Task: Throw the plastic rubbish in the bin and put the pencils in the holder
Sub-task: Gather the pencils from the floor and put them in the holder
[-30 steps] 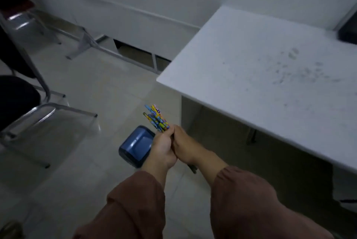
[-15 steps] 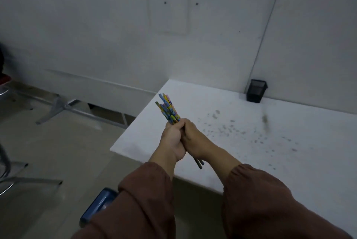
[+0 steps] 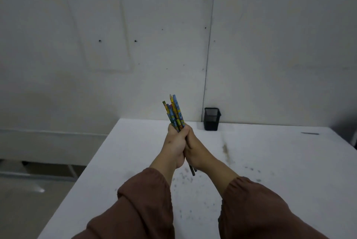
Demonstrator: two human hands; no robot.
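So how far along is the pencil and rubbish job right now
Rubbish: none in view, and no bin either, so I cannot tell. In hand: both hands, left and right, grip the pencils above the table. Left: the holder by the wall looks empty, and one loose pencil lies far right.

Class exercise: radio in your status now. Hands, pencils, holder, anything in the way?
Left hand and right hand both shut on pencils, bundle upright over the table. Holder at back wall, no pencils in it yet. Path looks clear.
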